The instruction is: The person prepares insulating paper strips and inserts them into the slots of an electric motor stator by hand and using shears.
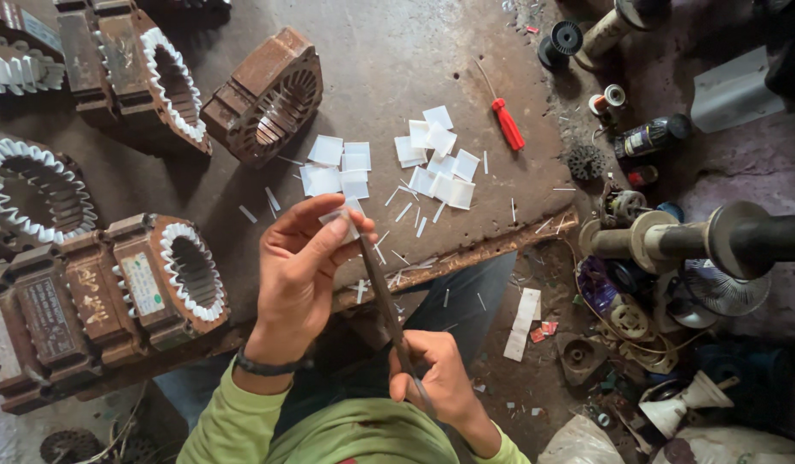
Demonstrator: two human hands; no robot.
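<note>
My left hand (301, 265) pinches a small white square of insulating paper (340, 219) between thumb and fingers above the edge of the work board (389, 77). My right hand (439, 371) grips the handles of long dark scissors (382, 296), whose blades reach up to the paper square. Just beyond my hands, several cut white paper squares (436, 163) and thin white offcut strips (406, 210) lie scattered on the board. A rusty motor stator (264, 94) with bare slots sits beyond them to the left.
Several stators with white slot liners (170, 275) line the left side. A red-handled screwdriver (507, 123) lies right of the squares. Wire spools (559, 41), a large spindle (715, 241), small motor parts and clutter (638, 326) crowd the floor on the right.
</note>
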